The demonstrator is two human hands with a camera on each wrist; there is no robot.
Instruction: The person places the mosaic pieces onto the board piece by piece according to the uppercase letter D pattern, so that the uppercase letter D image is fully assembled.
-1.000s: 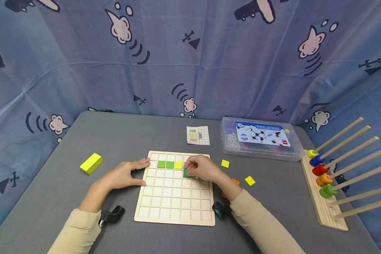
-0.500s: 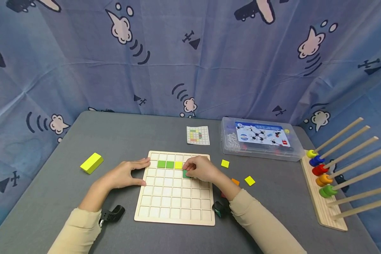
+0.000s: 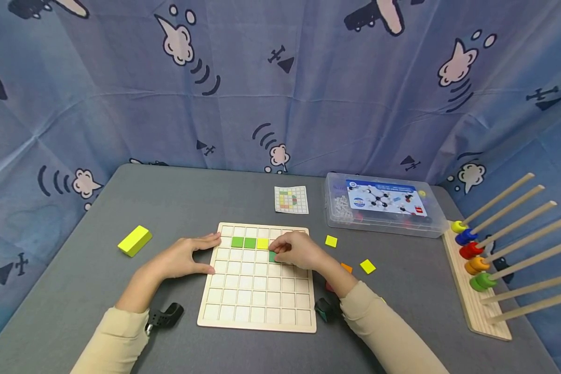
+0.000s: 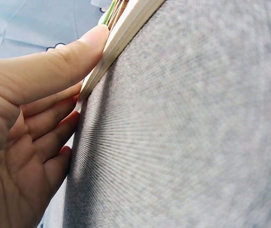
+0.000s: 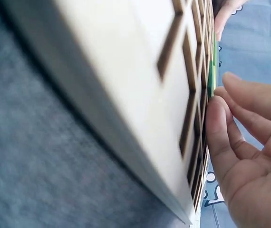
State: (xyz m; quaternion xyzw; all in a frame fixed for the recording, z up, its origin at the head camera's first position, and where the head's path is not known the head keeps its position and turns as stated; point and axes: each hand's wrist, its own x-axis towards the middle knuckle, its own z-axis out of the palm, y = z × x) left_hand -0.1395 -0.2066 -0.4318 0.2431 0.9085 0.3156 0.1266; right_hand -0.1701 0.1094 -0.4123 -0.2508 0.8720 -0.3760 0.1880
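A wooden grid board (image 3: 245, 299) lies on the table in the head view. Two light green tiles (image 3: 243, 242) and one yellow tile (image 3: 263, 243) sit in a row of its cells. My right hand (image 3: 300, 251) holds a darker green tile (image 3: 272, 256) with thumb and fingertips, one row nearer and just right of the yellow tile; the fingers cover part of it. In the right wrist view this green tile (image 5: 211, 78) shows edge-on at the fingertips. My left hand (image 3: 183, 256) touches the board's left edge with thumb and fingers spread; the left wrist view shows the thumb on that edge.
Behind the board lies a printed pattern card (image 3: 291, 200). A clear plastic case (image 3: 386, 204) and a peg stand with coloured rings (image 3: 477, 291) are at the right. Loose yellow tiles (image 3: 368, 266) lie beside my right arm. A yellow block (image 3: 134, 240) is at left.
The darker green tile has shifted slightly left with my right fingers and now looks lighter and flatter against the board. My left hand has stayed at the board's edge.
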